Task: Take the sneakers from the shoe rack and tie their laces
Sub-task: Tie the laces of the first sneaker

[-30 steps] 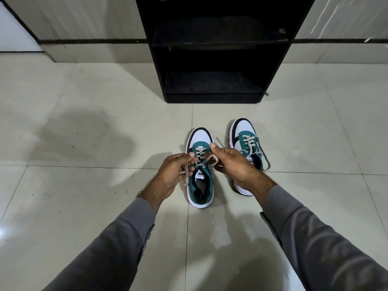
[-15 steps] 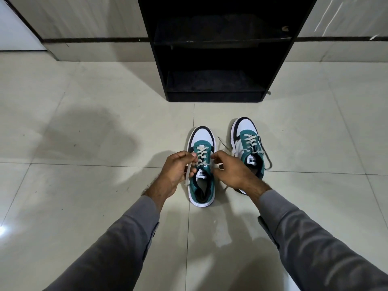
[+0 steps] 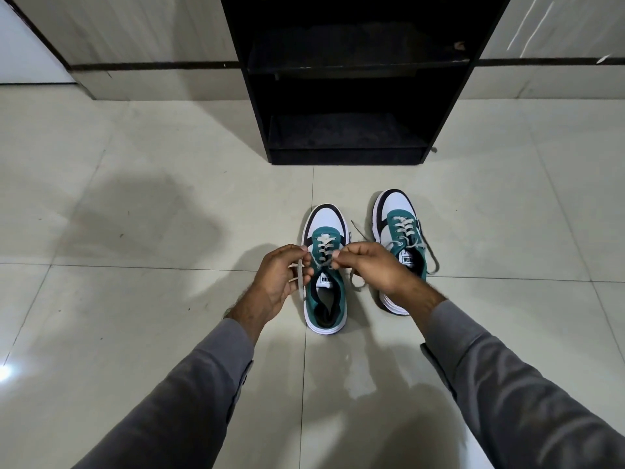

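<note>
Since a moment ago: both hands drawn closer together over the near sneaker's laces, the loop once at the right fingers now gone.

Left hand (image 3: 280, 275): fingers curled, pinching a flat grey lace end (image 3: 300, 273) that hangs beside the shoe.
Right hand (image 3: 375, 269): fingers pinching the other lace end at the eyelets.
Left sneaker (image 3: 325, 275): white toe, teal suede-like upper, black trim, thick white sole; on the floor, between the hands.
Right sneaker (image 3: 400, 238): same make, just beside it, laces (image 3: 406, 233) loose, partly hidden by the right wrist.
Shoe rack (image 3: 351, 79): black, boxy, matte shelves, standing beyond the sneakers.
Floor (image 3: 135, 231): glossy pale tiles.
Sleeves (image 3: 507, 384): grey cloth.
</note>
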